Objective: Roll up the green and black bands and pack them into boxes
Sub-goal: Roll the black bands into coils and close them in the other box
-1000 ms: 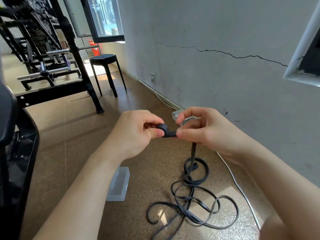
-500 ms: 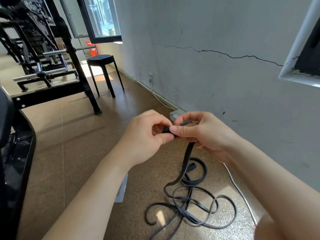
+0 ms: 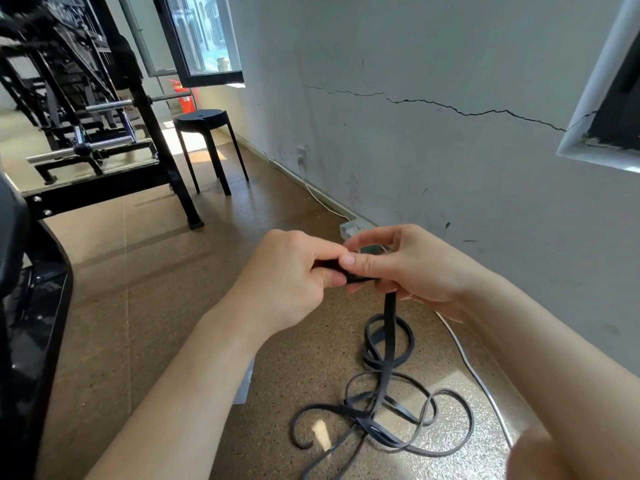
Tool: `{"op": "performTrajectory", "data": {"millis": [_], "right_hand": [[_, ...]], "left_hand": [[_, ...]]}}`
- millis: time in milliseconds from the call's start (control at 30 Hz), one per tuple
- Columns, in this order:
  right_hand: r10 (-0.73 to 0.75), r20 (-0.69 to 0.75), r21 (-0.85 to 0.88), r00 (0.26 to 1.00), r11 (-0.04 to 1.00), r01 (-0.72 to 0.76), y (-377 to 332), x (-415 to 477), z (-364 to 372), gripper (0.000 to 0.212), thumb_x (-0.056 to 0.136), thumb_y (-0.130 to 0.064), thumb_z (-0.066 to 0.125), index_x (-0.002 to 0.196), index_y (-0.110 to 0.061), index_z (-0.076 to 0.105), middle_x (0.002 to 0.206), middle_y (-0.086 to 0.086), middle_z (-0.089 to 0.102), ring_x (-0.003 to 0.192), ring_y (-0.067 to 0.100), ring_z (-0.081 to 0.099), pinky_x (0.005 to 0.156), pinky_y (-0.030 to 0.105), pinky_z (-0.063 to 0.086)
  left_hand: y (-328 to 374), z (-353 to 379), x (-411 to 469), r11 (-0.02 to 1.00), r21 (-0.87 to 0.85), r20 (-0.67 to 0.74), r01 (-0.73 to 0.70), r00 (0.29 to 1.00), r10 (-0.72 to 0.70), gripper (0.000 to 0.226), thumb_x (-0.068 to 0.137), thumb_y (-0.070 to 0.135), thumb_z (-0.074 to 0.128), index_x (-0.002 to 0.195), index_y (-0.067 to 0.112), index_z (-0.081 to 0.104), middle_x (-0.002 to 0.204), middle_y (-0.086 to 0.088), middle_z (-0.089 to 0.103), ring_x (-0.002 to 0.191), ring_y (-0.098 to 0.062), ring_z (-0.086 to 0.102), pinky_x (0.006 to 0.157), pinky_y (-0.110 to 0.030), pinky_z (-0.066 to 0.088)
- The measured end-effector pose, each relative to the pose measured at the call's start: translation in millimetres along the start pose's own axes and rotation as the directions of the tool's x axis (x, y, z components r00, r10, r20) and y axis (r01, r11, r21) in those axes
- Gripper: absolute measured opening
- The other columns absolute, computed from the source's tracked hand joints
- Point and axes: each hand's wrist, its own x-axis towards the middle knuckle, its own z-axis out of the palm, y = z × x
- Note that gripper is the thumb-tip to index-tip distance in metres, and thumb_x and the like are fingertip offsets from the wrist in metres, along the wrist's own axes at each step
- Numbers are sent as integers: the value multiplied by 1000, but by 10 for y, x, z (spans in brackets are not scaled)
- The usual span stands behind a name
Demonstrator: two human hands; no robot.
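A long black band (image 3: 388, 344) hangs from my hands down to a loose tangle of loops on the brown floor. Its rolled end is pinched between both hands at chest height, mostly hidden by fingers. My left hand (image 3: 294, 275) grips the small roll from the left. Touching it from the right, my right hand (image 3: 401, 268) has its thumb pressed on top of the roll, and the band runs down under its fingers. A clear plastic box (image 3: 245, 386) lies on the floor beneath my left forearm, largely covered. No green band is in sight.
A small pale box (image 3: 355, 231) sits by the wall behind my hands. A white cable (image 3: 474, 372) runs along the wall's foot. A black stool (image 3: 204, 133) and black exercise equipment (image 3: 86, 126) stand at the far left; a dark seat edge (image 3: 38, 323) is close on the left.
My hands have closed together over the roll, which was visible between my fingertips and is now mostly covered. The hanging band has shifted slightly while the floor tangle stays put.
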Motion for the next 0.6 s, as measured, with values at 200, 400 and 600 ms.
{"op": "performTrajectory", "data": {"millis": [200,400,600], "right_hand": [[-9,-24,131,1000,991,12,73,34,74,32,75,-25,79,103,-13,67,60,1,64,48,9,42,45,18,27],[3,-1,459,1000,888,-3,64,75,46,33,66,-17,75,94,-15,60,70,5,60,48,9,42,41,17,24],[-42,32,459,999,888,23,43,73,39,32,71,-19,74,96,-14,55,75,10,63,51,12,46,40,17,26]], "left_hand": [[-35,2,13,996,-24,23,91,996,-90,23,81,14,73,85,37,74,83,12,67,79,-3,60,71,-21,48],[-66,127,21,597,-777,8,200,951,-308,19,73,10,73,91,15,73,82,1,74,80,-9,70,69,-16,50],[-50,159,27,580,-796,-37,172,943,-331,18,78,10,70,95,12,74,83,-1,76,80,-10,71,70,-18,52]]}}
